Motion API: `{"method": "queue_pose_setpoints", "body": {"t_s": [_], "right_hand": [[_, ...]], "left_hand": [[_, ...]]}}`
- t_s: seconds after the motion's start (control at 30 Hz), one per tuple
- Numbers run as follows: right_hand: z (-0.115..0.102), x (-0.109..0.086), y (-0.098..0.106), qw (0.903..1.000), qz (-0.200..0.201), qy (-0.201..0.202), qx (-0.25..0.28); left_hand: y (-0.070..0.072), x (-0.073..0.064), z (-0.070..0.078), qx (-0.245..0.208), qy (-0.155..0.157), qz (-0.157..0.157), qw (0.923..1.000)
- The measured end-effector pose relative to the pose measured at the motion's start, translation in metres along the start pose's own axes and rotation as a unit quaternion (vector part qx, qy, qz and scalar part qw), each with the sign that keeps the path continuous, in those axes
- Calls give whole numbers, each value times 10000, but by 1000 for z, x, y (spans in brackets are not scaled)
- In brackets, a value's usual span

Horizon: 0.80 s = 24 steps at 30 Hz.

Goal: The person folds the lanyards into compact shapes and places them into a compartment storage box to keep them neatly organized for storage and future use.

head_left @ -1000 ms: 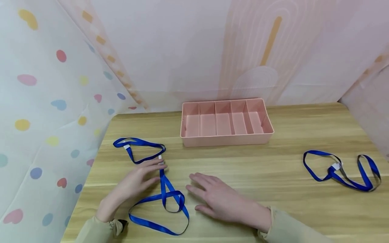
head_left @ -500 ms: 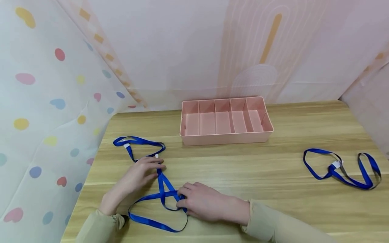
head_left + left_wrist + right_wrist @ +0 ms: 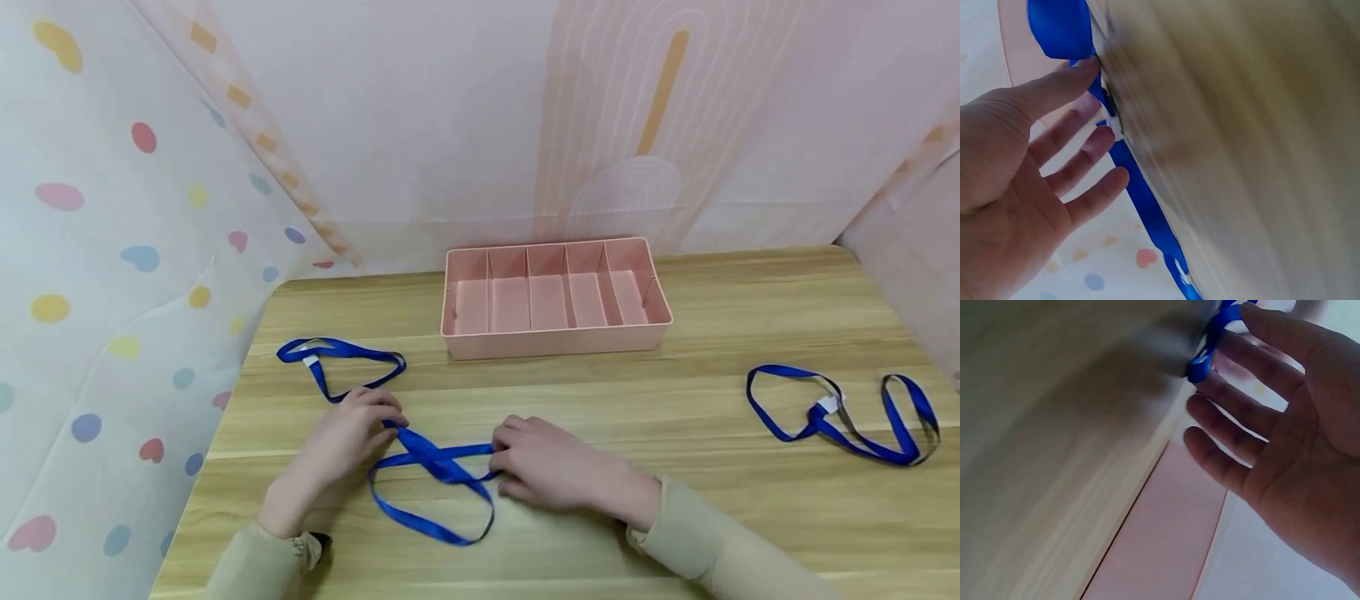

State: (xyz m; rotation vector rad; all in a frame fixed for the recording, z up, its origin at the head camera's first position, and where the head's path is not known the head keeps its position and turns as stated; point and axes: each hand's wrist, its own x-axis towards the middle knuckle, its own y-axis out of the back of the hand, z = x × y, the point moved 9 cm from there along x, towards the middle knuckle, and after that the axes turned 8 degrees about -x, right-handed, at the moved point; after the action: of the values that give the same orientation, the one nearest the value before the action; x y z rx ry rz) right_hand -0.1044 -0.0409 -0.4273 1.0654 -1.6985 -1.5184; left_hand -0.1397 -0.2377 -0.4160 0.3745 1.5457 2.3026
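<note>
Left hand (image 3: pixel 347 431), pinched lanyard (image 3: pixel 430 454), clip (image 3: pixel 1117 129) hidden in head view

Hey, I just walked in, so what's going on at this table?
A person is handling a middle blue lanyard with both hands. The left hand pinches it at one end and the right hand pinches a loop, with the strap crossing itself between them. Another lanyard lies just beyond the left hand, and a third lanyard lies off to the right, away from both hands. A pink divided box stands at the back of the table.
</note>
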Motion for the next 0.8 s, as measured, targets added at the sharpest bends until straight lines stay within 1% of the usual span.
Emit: {"method": "queue_pose_setpoints", "body": {"t_s": [0.1, 0.2, 0.27, 0.37, 0.47, 0.57, 0.63, 0.7, 0.8], "right_hand": [[23, -16, 6, 9991, 201, -365, 50], [46, -33, 10, 9963, 372, -772, 85], [61, -43, 12, 9935, 454, -1045, 79], [81, -56, 15, 9883, 574, -1415, 44], [98, -68, 18, 9815, 658, -1795, 77], [110, -77, 20, 9748, 658, -2128, 146], [115, -81, 19, 9715, 595, -2289, 158], [119, -84, 18, 9703, 538, -2358, 106], [123, -87, 18, 9708, 538, -2336, 7]], "left_hand": [[-4, 6, 9, 104, -40, 40, 9999], [-11, 12, 21, 152, 8, -51, 9999], [-19, 17, 31, 61, 89, -218, 9997], [-30, 28, 45, -199, 335, -449, 9982], [-39, 42, 58, -442, 516, -525, 9963], [-44, 55, 67, -559, 607, -478, 9954], [-47, 61, 70, -584, 675, -437, 9950], [-49, 64, 71, -666, 773, -406, 9940], [-50, 66, 71, -782, 861, -386, 9925]]}}
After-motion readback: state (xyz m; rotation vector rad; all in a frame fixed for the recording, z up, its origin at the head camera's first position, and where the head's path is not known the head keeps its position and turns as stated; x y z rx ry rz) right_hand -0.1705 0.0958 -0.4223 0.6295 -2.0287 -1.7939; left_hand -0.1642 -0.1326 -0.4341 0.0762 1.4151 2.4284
